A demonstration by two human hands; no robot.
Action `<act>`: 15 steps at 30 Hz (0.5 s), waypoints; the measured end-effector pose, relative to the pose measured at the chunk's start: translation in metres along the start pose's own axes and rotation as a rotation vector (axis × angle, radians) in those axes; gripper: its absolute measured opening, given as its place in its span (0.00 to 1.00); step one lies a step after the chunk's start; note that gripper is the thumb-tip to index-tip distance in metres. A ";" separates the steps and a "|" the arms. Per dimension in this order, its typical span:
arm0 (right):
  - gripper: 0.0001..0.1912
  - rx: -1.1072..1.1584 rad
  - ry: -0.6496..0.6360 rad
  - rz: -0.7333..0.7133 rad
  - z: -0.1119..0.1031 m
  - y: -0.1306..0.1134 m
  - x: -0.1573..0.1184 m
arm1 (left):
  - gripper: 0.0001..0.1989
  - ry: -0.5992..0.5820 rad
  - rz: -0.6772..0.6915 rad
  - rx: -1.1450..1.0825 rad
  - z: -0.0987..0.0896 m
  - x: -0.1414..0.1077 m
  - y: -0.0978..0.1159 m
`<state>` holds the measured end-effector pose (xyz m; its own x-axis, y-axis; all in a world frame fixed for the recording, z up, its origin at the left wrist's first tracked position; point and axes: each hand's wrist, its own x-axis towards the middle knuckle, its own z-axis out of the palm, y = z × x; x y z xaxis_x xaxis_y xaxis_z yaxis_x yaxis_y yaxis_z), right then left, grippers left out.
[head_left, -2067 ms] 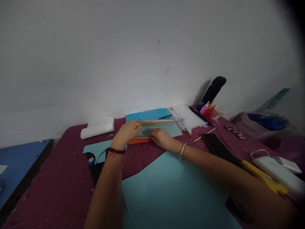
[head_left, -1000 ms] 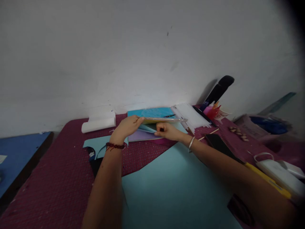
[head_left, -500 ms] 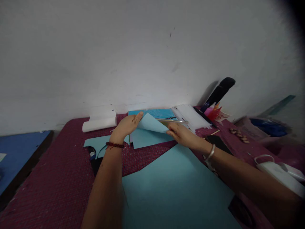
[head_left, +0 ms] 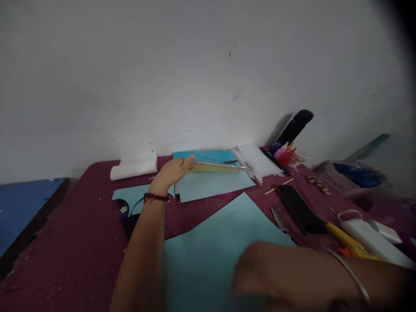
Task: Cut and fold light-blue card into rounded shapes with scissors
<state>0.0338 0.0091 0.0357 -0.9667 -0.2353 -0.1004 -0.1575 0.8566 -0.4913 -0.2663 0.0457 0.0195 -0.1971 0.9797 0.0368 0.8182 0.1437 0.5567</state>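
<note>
My left hand (head_left: pixel 173 173) is closed on the left edge of a paper pack (head_left: pixel 221 166). The pack's near side is raised and shows a yellowish underside. A light blue sheet (head_left: pixel 211 186) lies flat beneath it. My right hand (head_left: pixel 260 273), smeared by motion, is low over a large light blue sheet (head_left: pixel 208 247) close to me. Its fingers are too blurred to tell what they hold. Left of the pack is a cut light blue piece (head_left: pixel 131 195) with curved edges, over a dark object.
Behind are a white roll (head_left: pixel 134 169), a bright blue packet (head_left: pixel 208 154) and white sticks (head_left: pixel 260 160). On the right lie a black phone-like slab (head_left: pixel 300 208), a metal blade (head_left: pixel 279 221), a yellow-handled tool (head_left: pixel 347 240), a white device (head_left: pixel 373 238) and small bottles (head_left: pixel 286 151).
My right hand has left the pack and swung down toward me over the large sheet. The curled light blue sheet between my hands no longer shows there. My left hand has stayed at the pack.
</note>
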 end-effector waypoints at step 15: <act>0.09 -0.486 0.517 0.514 -0.001 0.148 0.072 | 0.33 0.017 0.052 0.011 0.004 0.002 -0.007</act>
<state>-0.0589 0.1192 -0.0430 -0.8934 0.3704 0.2544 0.3683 0.9279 -0.0576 -0.2700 0.0474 0.0127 -0.1632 0.9834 0.0793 0.8332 0.0944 0.5449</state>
